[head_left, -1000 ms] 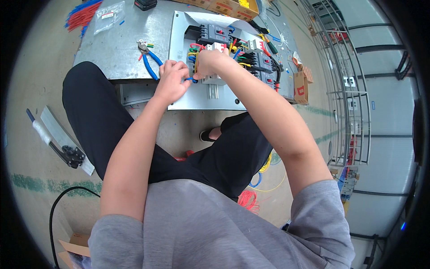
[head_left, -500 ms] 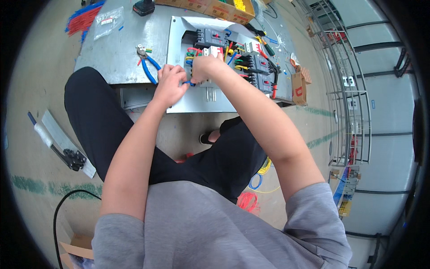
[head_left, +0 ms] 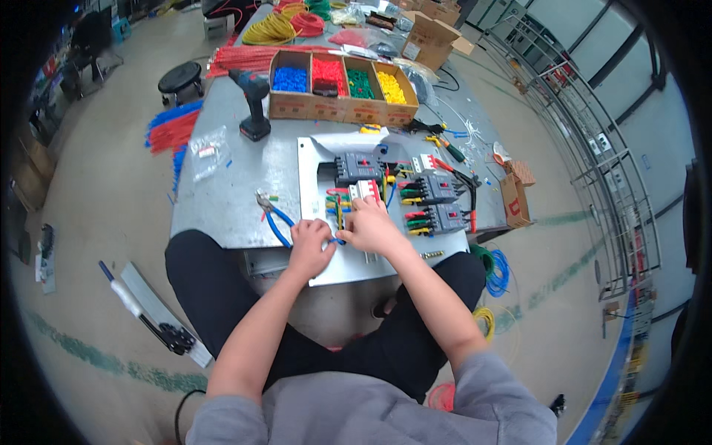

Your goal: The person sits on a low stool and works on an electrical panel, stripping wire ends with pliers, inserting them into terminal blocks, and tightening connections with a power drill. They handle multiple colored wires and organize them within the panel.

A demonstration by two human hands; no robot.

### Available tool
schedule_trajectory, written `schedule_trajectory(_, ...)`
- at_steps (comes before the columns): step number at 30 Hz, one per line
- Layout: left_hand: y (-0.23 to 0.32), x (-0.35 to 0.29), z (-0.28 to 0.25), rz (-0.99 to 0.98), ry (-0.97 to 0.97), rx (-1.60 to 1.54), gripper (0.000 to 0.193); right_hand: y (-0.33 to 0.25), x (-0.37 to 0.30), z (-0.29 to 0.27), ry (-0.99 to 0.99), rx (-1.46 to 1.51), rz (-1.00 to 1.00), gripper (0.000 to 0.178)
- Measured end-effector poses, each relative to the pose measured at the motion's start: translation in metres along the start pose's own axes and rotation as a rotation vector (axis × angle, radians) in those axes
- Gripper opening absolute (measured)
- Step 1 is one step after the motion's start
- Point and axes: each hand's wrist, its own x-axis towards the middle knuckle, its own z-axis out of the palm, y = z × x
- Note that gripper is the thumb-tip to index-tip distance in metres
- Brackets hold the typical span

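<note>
A white metal panel (head_left: 305, 178) lies on the workbench near its front edge, fitted with dark grey circuit breakers (head_left: 359, 165) and coloured wires. My left hand (head_left: 310, 248) is closed at the panel's lower left, its fingertips pinching a short blue wire (head_left: 332, 240). From the right, my right hand (head_left: 371, 227) meets it at the same wire, thumb low and bent fingers up by a white-and-red small breaker (head_left: 365, 191). The fingers partly cover the wire and its end. Blue-handled pliers (head_left: 277, 221) lie just left of my left hand, not touched.
Behind the panel stands a divided cardboard box (head_left: 326, 109) of blue, red, green and yellow caps. A cordless drill (head_left: 254, 107) stands beside it, and a clear plastic bag (head_left: 210, 153) lies at left. A screwdriver (head_left: 450, 151) and cable scraps lie at right.
The view has tilted upward, so more of the bench and its far end shows. Both hands keep to the same spot on the panel, still at the blue wire.
</note>
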Motion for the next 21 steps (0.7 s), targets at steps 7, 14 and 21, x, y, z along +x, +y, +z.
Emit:
schedule_trajectory(7,0.008,0.035,-0.066,-0.262,-0.211,0.566,0.042,0.016,-0.015,-0.041,0.318,0.542,0.098,0.035)
schedule_trajectory(14,-0.003,0.039,-0.067,-0.668,-0.120,0.529,0.095,0.022,-0.032,-0.063,0.541,0.742,0.085,0.037)
schedule_trajectory(21,-0.016,0.042,-0.075,-0.740,0.010,0.198,0.086,0.001,-0.041,-0.053,0.369,0.894,-0.012,0.036)
